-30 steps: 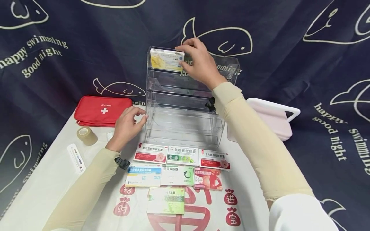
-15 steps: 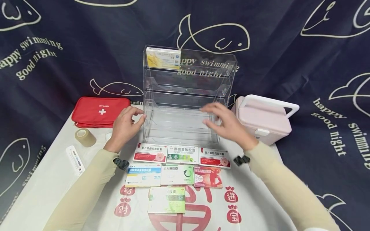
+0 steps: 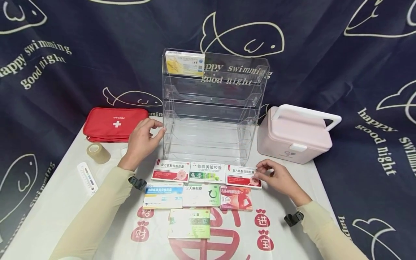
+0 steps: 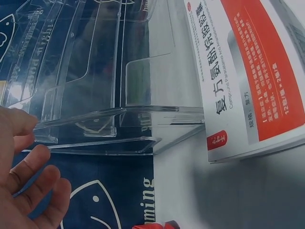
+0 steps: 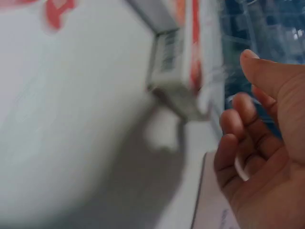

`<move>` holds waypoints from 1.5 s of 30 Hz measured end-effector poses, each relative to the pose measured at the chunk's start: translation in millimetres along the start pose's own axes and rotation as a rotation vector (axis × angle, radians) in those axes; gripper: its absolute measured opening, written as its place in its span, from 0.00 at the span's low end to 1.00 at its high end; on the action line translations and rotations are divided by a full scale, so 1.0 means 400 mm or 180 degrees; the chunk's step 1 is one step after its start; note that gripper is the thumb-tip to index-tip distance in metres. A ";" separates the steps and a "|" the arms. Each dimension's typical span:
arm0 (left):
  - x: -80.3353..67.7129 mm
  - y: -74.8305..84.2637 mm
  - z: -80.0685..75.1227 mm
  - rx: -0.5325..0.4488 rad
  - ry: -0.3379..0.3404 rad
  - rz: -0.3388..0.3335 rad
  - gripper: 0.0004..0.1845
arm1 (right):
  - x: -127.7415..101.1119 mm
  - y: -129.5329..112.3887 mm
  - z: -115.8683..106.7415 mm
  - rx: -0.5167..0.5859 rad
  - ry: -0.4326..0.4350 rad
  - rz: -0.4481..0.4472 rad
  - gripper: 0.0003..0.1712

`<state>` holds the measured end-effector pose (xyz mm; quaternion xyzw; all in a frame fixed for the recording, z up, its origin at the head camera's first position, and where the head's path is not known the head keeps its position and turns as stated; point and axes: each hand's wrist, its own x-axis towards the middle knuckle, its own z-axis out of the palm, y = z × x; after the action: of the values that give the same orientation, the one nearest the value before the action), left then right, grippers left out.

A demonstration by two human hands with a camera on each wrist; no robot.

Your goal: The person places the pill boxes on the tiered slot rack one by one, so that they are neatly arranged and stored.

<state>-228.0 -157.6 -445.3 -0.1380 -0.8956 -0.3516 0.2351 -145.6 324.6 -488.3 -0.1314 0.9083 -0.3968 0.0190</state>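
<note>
One yellow medicine box (image 3: 184, 63) stands in the top tier of the clear acrylic rack (image 3: 214, 108), at its left end, no longer held. Half a second ago the right hand (image 3: 276, 177) was in mid-air before the lower tiers; a second ago, up at that yellow box. Now down on the surface (image 3: 58, 202), fingers loosely curled, tips just at the right end of the red-and-white box (image 3: 243, 176) in the back row, nothing plainly gripped yet; in the right wrist view, blurred and apart from the box's corner. Left hand (image 3: 141, 141) unchanged across the frames: relaxed, fingertips against the rack's lower left wall, holding nothing, as if steadying. Seven boxes lie flat in front of the rack, in rows of three, three and one, all where they were. Judging by this, one placing done and the red-and-white box the thing now in hand. Off to the sides, untouched: red first-aid pouch (image 3: 113, 124), tape roll (image 3: 97, 152), pink carry case (image 3: 294, 135).
</note>
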 end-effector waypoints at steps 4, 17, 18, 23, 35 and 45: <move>0.002 0.003 -0.002 -0.0004 0.0004 -0.0012 0.08 | -0.008 0.043 0.006 -0.0047 -0.0256 0.0031 0.28; 0.005 0.001 0.004 -0.0009 -0.0055 -0.0024 0.09 | -0.014 0.055 0.018 0.0064 -0.0485 0.0215 0.31; 0.005 0.001 0.004 -0.0012 -0.0054 -0.0038 0.09 | -0.014 0.055 0.019 0.0113 -0.0450 0.0194 0.31; 0.005 0.002 0.002 -0.0021 -0.0036 -0.0065 0.09 | -0.013 0.053 0.028 0.0122 -0.0087 -0.0081 0.32; 0.005 0.002 -0.003 0.0000 -0.0077 -0.0024 0.10 | -0.026 -0.040 0.026 0.0292 0.0150 -0.0395 0.28; 0.001 0.000 -0.005 0.0015 -0.0087 -0.0041 0.10 | -0.029 -0.044 0.025 0.0308 0.0303 -0.0610 0.27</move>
<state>-227.8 -158.8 -443.7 -0.1366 -0.9004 -0.3491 0.2209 -128.9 309.0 -483.3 -0.1976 0.8712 -0.4459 -0.0558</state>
